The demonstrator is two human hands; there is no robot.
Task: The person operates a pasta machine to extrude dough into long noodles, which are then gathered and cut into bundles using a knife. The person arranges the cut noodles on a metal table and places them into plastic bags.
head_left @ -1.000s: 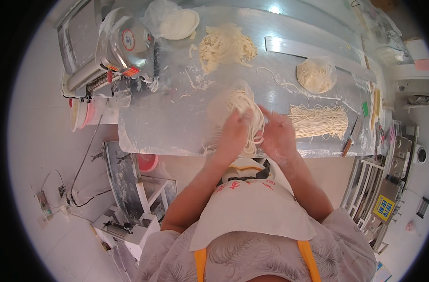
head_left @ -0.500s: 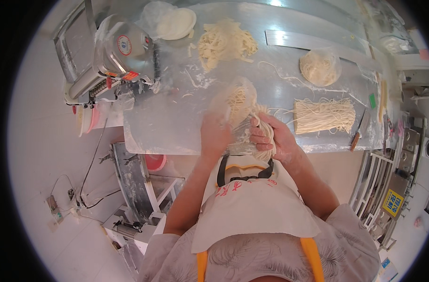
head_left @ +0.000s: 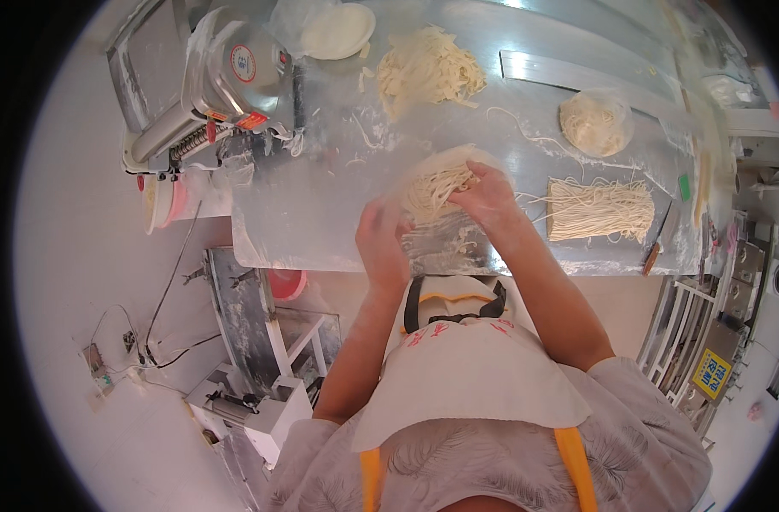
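We note the floured steel worktable (head_left: 321, 213); at its near middle lies a clear bag of fresh noodles (head_left: 436, 183). Right hand (head_left: 490, 192) pinches strands inside it; left hand (head_left: 381, 243), half-curled, grips the bag's near edge.

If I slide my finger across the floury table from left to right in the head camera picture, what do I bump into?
Noodle machine → left hand → noodle bundle in a clear bag → right hand → flat row of straight noodles → small knife at the table's edge.
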